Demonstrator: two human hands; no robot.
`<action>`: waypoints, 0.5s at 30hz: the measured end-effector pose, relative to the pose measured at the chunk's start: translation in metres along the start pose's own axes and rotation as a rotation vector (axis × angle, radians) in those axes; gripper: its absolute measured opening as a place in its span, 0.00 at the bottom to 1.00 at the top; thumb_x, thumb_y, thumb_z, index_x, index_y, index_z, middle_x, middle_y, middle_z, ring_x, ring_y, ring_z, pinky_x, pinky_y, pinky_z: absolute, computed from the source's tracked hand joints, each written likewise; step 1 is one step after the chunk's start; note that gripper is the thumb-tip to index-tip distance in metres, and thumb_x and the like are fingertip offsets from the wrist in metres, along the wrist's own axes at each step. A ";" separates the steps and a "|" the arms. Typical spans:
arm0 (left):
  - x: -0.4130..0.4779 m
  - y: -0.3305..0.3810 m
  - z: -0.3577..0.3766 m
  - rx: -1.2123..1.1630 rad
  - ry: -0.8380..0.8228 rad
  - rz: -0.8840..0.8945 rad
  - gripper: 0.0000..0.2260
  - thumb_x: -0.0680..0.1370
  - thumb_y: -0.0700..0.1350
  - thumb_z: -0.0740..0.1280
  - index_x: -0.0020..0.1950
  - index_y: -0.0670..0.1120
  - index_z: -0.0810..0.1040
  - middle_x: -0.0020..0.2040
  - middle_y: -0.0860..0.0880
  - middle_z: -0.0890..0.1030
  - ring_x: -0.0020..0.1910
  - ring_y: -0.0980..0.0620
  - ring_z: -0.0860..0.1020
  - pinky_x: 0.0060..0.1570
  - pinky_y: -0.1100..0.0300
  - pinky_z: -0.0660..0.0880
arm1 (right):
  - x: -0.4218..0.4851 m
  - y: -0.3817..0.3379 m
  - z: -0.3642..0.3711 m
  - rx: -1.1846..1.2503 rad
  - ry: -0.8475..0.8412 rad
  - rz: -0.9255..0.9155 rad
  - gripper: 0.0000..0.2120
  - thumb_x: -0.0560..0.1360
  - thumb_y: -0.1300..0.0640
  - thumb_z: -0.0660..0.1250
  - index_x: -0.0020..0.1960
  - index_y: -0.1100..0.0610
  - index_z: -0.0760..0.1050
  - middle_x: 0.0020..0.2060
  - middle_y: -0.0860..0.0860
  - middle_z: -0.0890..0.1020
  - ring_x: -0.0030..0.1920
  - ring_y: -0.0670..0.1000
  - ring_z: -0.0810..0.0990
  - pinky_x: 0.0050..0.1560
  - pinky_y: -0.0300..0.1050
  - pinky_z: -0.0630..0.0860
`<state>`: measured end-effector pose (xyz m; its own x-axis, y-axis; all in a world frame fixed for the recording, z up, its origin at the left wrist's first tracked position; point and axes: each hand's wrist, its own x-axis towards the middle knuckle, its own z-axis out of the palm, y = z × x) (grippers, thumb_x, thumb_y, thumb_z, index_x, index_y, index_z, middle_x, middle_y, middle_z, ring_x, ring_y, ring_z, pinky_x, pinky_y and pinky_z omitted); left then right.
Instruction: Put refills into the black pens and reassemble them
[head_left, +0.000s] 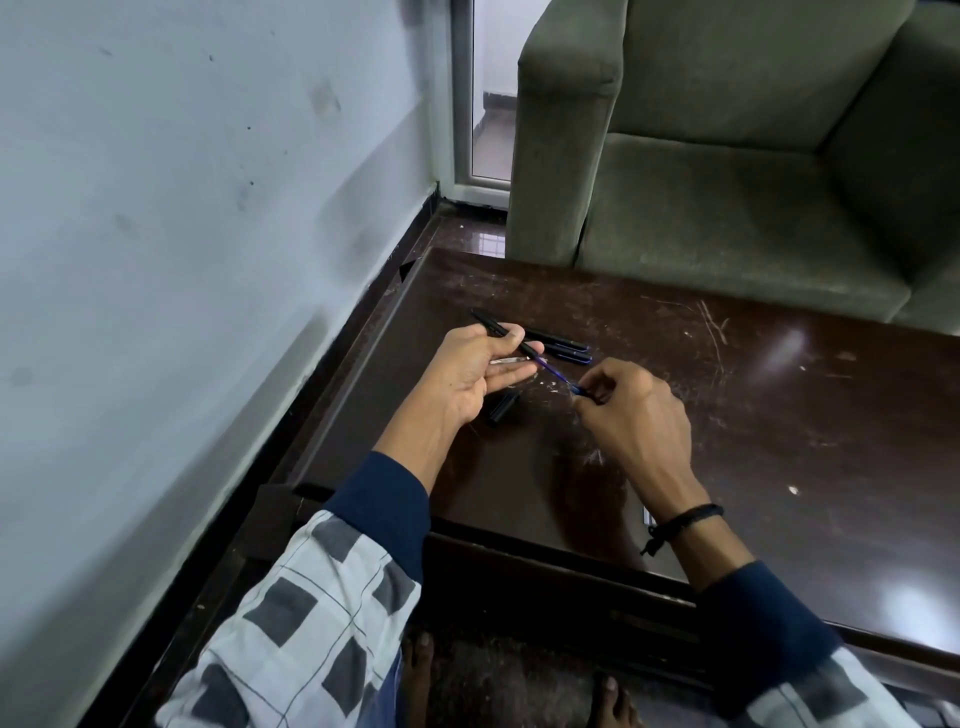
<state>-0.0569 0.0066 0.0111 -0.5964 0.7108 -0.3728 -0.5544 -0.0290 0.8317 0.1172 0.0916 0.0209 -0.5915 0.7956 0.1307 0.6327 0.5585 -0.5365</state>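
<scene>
"While the left hand (467, 374) is pinching the black pen barrel (487, 322) between thumb and fingertips, what is the right hand (634, 415) doing?"

"It is gripping the near end of the blue refill (557, 373), with thumb and forefinger closed on it and the other fingers curling underneath. The refill's far end is sitting at the barrel's mouth, just off the left fingertips, so it is bridging the two hands."

"Is anything else lying in the left hand?"

"Something small and silvery (506, 360) is resting across its fingers, just below the barrel. It may be a metal tip, but it is too blurred to tell."

"And the other pens?"

"Two more black pens (561, 342) are lying side by side on the dark table (779, 415), just beyond the left fingertips and ahead of the right hand's knuckles. A short black piece (503, 407) is lying on the table just below the left hand, between the two wrists, and neither hand is touching it."

"What is standing past the hands?"

"A green sofa (727, 208), well beyond both."
</scene>
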 end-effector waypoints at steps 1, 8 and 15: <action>0.000 -0.001 0.001 0.001 -0.003 -0.002 0.04 0.80 0.36 0.70 0.54 0.41 0.80 0.47 0.39 0.87 0.48 0.43 0.87 0.40 0.56 0.84 | -0.001 -0.001 0.001 0.002 0.004 -0.007 0.05 0.75 0.52 0.73 0.51 0.46 0.81 0.45 0.44 0.82 0.44 0.50 0.79 0.41 0.44 0.72; -0.004 -0.005 0.010 0.016 -0.044 -0.037 0.06 0.79 0.36 0.70 0.56 0.40 0.79 0.49 0.37 0.87 0.50 0.42 0.87 0.42 0.54 0.84 | -0.002 -0.003 0.004 0.001 0.010 -0.033 0.06 0.76 0.54 0.71 0.53 0.48 0.82 0.49 0.47 0.84 0.48 0.54 0.82 0.41 0.46 0.72; -0.012 -0.005 0.015 0.024 -0.094 -0.067 0.08 0.80 0.35 0.70 0.59 0.38 0.78 0.49 0.37 0.87 0.48 0.42 0.87 0.42 0.55 0.84 | -0.002 -0.003 0.006 0.045 0.031 -0.068 0.08 0.77 0.52 0.73 0.56 0.49 0.82 0.51 0.48 0.84 0.49 0.53 0.83 0.41 0.45 0.70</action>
<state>-0.0382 0.0092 0.0177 -0.5009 0.7735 -0.3883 -0.5763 0.0366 0.8164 0.1135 0.0870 0.0176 -0.6163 0.7634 0.1934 0.5682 0.6011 -0.5620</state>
